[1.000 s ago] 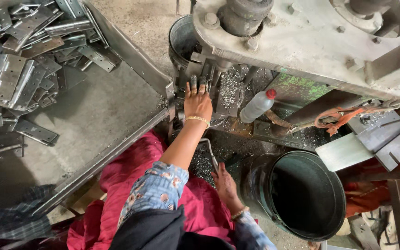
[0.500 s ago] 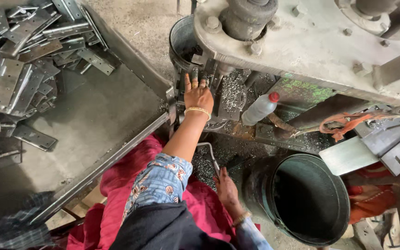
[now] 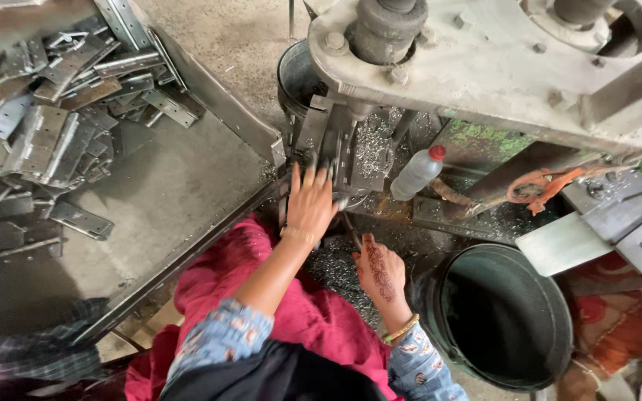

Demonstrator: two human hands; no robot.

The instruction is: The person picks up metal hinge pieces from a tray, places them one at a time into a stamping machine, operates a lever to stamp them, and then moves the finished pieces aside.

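Note:
My left hand reaches forward with fingers spread and lies against the metal die block under the big grey press. Whatever is under its fingertips is hidden. My right hand, patterned with dark henna, hangs lower and to the right, over my red lap. Its fingers are curled on a thin metal rod that points up toward the die. Silvery metal shavings cover the press bed beside the die.
A sloped metal tray at left holds a heap of several flat hinge plates. A clear plastic bottle with a red cap lies on the press bed. A dark bucket stands at right, another behind the die.
My left hand has stayed at the die. My right hand has lifted from low beside the bucket toward the die. The view has shifted.

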